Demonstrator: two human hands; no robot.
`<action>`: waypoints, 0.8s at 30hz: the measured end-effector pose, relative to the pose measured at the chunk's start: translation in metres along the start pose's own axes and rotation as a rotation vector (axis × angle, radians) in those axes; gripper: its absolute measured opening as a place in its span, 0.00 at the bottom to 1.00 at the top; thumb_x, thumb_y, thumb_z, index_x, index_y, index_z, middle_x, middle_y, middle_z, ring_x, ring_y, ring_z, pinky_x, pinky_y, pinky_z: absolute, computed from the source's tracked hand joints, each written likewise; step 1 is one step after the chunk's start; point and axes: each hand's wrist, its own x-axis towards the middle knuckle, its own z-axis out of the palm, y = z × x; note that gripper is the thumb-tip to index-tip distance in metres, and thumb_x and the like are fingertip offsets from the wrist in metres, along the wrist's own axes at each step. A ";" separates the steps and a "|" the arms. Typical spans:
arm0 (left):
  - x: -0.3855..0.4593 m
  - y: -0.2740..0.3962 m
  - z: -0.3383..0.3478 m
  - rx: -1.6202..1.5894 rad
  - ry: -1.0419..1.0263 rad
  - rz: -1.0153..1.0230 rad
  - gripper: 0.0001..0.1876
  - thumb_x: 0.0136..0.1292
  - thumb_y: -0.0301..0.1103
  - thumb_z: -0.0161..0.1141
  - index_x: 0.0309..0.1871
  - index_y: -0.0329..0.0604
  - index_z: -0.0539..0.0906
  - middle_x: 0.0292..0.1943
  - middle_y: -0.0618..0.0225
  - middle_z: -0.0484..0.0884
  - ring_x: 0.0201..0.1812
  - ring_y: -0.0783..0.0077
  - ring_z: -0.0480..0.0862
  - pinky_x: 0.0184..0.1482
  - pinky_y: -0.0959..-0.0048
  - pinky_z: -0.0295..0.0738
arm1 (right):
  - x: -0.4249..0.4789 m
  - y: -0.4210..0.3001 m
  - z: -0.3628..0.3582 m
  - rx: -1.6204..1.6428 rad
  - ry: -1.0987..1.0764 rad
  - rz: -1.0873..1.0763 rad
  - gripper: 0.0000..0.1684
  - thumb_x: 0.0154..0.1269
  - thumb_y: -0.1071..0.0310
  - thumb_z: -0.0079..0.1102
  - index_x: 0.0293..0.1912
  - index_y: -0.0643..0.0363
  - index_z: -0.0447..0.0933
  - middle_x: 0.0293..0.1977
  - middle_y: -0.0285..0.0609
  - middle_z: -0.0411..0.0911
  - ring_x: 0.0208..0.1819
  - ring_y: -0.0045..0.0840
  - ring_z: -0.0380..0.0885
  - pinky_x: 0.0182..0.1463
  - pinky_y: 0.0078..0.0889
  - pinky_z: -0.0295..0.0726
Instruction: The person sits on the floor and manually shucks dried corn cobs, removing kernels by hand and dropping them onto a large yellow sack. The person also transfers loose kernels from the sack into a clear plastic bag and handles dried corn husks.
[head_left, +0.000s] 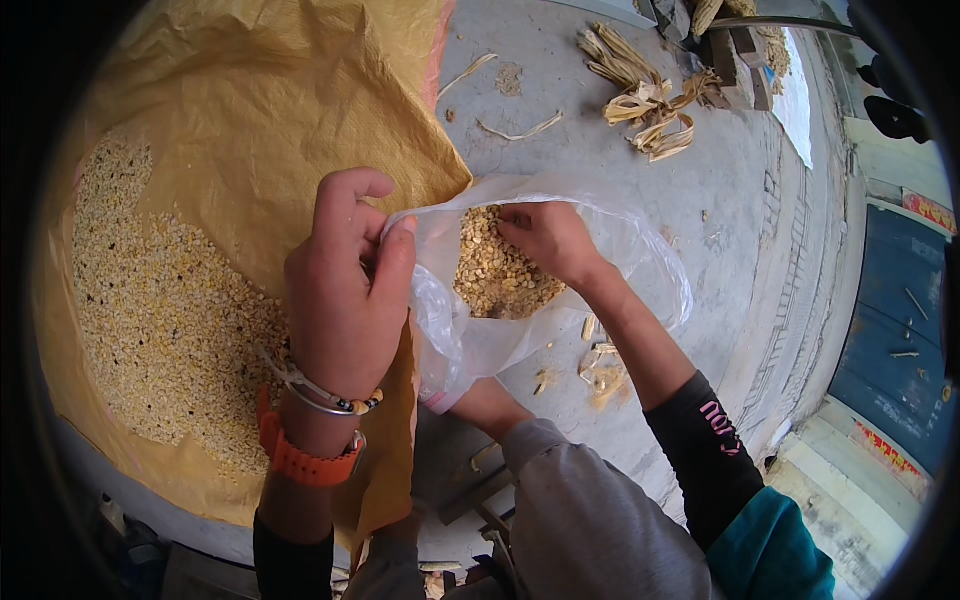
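A translucent plastic bag (495, 337) lies gaping in front of me, with dried corn kernels (495, 277) inside. My left hand (349, 277), with an orange watch strap and bracelets at the wrist, pinches the bag's left rim between thumb and fingers. Inside the bag's mouth, my right hand (551, 240) has its fingertips at the kernels; whether it grips any is hidden. At the left, a large yellow woven plastic sack (300, 127) is spread out, holding a broad heap of pale corn kernels (172, 322). Its near edge hangs beside my left hand.
Dry corn husks (649, 112) and bricks (731, 67) lie on the concrete floor (525, 82) at the upper right. Bits of cob and husk are scattered below the bag. My grey-clothed knee (592, 495) is beneath my right arm. A blue metal door (896, 322) stands far right.
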 end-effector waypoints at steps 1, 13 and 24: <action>0.000 0.000 -0.001 0.001 0.001 0.001 0.12 0.59 0.21 0.54 0.46 0.39 0.69 0.19 0.66 0.74 0.20 0.72 0.75 0.24 0.72 0.68 | 0.001 0.000 0.001 0.002 0.010 -0.016 0.13 0.55 0.63 0.58 0.37 0.61 0.79 0.30 0.52 0.78 0.32 0.40 0.77 0.39 0.34 0.74; -0.002 -0.002 -0.002 -0.006 0.016 0.018 0.12 0.58 0.22 0.55 0.45 0.39 0.70 0.18 0.66 0.74 0.19 0.71 0.75 0.24 0.72 0.68 | -0.028 -0.003 -0.020 1.463 -0.265 0.417 0.04 0.57 0.72 0.50 0.28 0.59 0.72 0.22 0.35 0.73 0.16 0.13 0.59 0.16 0.16 0.55; 0.004 -0.009 -0.014 -0.091 -0.021 -0.051 0.11 0.60 0.20 0.54 0.45 0.37 0.70 0.20 0.72 0.73 0.21 0.85 0.70 0.23 0.82 0.64 | -0.097 -0.116 -0.024 1.082 -0.775 0.174 0.07 0.55 0.80 0.50 0.35 0.62 0.71 0.26 0.38 0.77 0.20 0.13 0.73 0.20 0.15 0.70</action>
